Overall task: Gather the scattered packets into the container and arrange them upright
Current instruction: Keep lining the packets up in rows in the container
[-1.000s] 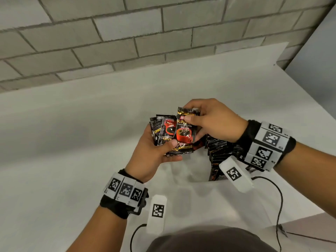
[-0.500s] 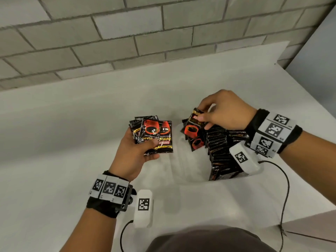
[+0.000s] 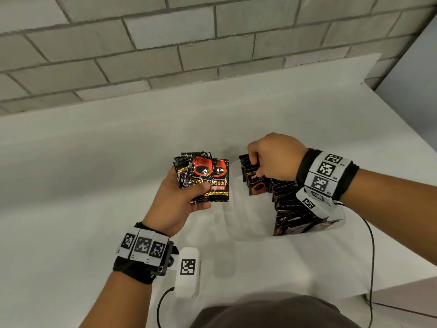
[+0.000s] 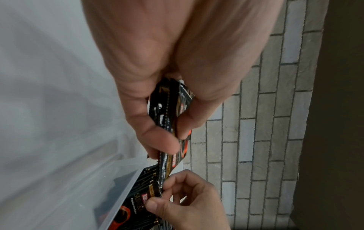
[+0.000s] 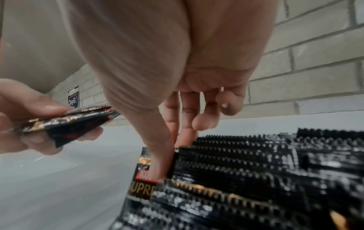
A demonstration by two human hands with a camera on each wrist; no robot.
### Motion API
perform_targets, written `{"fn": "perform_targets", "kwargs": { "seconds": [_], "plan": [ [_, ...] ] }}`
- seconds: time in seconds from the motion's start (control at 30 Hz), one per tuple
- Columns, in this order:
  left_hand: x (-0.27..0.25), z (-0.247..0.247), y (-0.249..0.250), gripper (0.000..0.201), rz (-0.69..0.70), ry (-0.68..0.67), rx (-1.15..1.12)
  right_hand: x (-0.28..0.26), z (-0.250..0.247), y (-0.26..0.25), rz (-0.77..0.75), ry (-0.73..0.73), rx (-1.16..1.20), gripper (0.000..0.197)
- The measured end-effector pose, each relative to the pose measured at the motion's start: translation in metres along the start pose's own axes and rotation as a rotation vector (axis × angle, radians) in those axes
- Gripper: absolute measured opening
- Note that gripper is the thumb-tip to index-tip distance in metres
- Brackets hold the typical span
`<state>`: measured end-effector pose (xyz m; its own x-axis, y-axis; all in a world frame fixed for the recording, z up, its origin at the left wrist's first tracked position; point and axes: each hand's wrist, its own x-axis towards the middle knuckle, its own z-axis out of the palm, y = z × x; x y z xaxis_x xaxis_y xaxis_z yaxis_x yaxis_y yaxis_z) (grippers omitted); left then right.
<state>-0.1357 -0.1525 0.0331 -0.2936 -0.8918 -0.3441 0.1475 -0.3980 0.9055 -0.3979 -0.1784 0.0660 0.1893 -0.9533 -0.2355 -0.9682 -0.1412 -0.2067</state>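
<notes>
On each black packet [image 3: 256,183]: "KOPIKO", "SUPREMO", red cup.

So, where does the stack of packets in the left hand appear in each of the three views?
Head: stack of packets, left of centre, fanned in the left hand.
Left wrist: centre, edge-on between thumb and fingers.
Right wrist: left edge, edge-on.
Shared landmark: the container holding upright packets.

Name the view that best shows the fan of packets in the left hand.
Head view: the fan of packets faces the camera, printing readable, in the left hand. Both wrist views show it nearly edge-on.
</notes>
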Motion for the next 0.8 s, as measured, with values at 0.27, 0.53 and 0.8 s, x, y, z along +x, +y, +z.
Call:
{"fn": "perform_targets", "kwargs": {
  "seconds": [0.27,0.53,0.8],
  "plan": [
    [-0.002,0.005,0.002,0.053,-0.011,-0.049,0.014,-0.008,-0.028,-0.004,-0.066,0.126,0.236,0.022],
    [-0.008,0.034,0.003,0.060,-0.005,-0.220,-0.007,-0.024,-0.041,-0.039,-0.192,0.010,0.440,0.053],
    [-0.013,0.039,-0.005,0.064,-0.030,-0.235,0.005,-0.028,-0.042,-0.029,-0.044,0.069,0.631,0.018]
  ]
}}
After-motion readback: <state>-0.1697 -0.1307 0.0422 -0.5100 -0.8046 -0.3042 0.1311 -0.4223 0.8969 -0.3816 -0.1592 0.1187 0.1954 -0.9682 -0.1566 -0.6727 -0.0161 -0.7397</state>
